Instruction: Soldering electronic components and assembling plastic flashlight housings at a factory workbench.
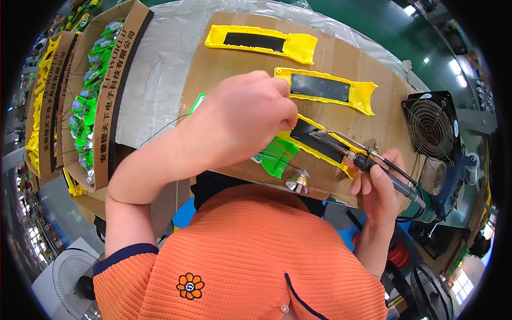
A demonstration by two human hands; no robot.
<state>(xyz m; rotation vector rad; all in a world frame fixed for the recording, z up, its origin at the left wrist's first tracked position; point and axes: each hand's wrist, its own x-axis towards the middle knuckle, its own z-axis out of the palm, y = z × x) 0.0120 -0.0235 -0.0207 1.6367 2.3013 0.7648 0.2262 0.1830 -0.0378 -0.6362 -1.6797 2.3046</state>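
Note:
My right hand (385,188) grips a soldering iron (364,162) with a thin curved metal tube along it. The iron's tip is over the black panel in the nearest yellow half shell (346,168). Above that same shell my left hand (245,109) is closed, thumb and fingers pinched; whatever they hold is hidden. Beyond lie a second yellow half shell (365,96) and a third (303,47), each with a black panel inside. Close to my body sit a green plastic piece (278,166) with red and black wires and a small silver lamp reflector (298,184).
Brown cardboard (200,69) covers the work surface. At the left, one cardboard box (124,80) holds green wired parts and another (52,101) holds yellow shells. A square black fan (430,127) stands at the right. Round fans (72,280) are below.

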